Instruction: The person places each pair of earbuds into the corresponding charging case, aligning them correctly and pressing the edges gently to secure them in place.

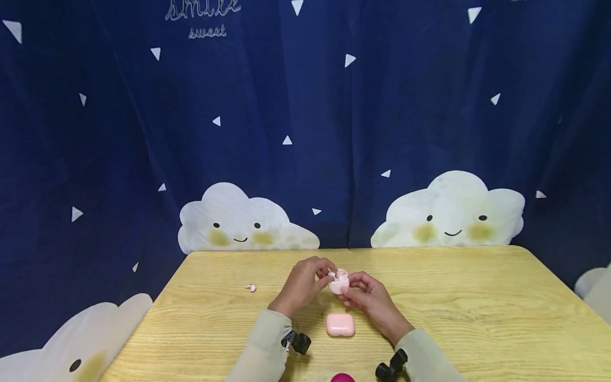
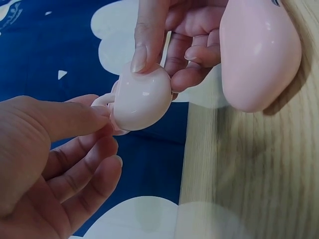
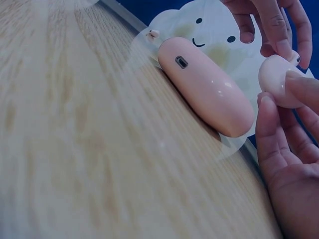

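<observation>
A small pale pink earbud case (image 1: 339, 287) with its lid up is held above the table by my right hand (image 1: 374, 303), thumb on the near side and fingers behind. My left hand (image 1: 302, 284) pinches a white-pink earbud (image 2: 103, 99) between thumb and index finger, right at the case opening. In the left wrist view the earbud's stem sticks out beside the case (image 2: 144, 99), and its far end is hidden. A second, closed pink earbud case (image 1: 340, 324) lies on the table nearer to me, below both hands.
Another earbud (image 1: 251, 288) lies on the wooden table (image 1: 477, 302), left of my left hand. Part of a round magenta object (image 1: 342, 378) shows at the bottom edge. A dark blue curtain (image 1: 324, 106) with clouds hangs behind the table's far edge.
</observation>
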Demonstrator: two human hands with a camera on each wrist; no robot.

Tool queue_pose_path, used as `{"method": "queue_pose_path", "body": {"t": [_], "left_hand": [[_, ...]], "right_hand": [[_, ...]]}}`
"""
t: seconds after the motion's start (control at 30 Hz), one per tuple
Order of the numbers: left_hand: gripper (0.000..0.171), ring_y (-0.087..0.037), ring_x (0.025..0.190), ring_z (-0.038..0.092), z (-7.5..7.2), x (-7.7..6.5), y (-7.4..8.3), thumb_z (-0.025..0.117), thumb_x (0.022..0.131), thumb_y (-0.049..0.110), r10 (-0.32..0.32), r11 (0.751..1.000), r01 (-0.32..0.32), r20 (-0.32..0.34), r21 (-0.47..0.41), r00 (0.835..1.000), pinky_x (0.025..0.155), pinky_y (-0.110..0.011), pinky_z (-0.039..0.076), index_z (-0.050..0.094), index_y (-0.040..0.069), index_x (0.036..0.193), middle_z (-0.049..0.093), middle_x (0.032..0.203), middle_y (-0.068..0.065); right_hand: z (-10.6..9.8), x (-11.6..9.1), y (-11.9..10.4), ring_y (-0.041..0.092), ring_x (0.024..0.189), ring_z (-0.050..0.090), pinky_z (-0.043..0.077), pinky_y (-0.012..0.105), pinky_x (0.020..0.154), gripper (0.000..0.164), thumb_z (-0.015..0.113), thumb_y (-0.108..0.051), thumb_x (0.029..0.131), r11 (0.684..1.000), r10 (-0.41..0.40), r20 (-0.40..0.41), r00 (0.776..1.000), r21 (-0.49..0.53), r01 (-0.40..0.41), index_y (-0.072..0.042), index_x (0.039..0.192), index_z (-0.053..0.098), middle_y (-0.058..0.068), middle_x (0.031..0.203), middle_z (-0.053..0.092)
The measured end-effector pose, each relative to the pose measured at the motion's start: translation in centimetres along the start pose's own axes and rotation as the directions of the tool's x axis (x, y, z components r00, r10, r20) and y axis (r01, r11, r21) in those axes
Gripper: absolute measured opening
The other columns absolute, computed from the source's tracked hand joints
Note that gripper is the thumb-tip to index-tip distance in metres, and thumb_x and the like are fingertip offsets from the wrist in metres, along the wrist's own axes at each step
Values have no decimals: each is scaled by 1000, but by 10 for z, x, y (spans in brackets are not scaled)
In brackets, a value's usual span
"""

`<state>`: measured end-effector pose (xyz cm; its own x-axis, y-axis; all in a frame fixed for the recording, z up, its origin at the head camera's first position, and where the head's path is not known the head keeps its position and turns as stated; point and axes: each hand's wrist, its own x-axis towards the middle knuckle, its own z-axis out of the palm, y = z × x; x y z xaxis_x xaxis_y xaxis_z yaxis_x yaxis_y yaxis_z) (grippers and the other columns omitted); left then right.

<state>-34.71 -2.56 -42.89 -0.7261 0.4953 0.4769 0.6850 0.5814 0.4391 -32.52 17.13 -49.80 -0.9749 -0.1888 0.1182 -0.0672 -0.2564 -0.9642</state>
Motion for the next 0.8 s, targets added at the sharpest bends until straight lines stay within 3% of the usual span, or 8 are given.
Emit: {"method": "queue_pose_path", "body": {"t": [0.33,0.8], "left_hand": [[12,-11,72,58,-1,-1,1,74,85,12,3,1000,-3,0,21,1000,64,-20,44,73,17,97,59,81,5],[12,-9,74,60,0,-1,1,72,86,11,15,1000,-15,-2,18,1000,66,-20,46,73,16,97,62,84,3]], "right_hand": [[0,0,1,21,88,68,56,31,74,37,70,-8,88,1000,-9,1,1000,-5,9,5,116,50,9,101,64],[0,-1,0,21,89,68,56,32,76,39,69,-8,89,1000,-12,9,1000,-9,13,8,117,48,9,101,63]]}}
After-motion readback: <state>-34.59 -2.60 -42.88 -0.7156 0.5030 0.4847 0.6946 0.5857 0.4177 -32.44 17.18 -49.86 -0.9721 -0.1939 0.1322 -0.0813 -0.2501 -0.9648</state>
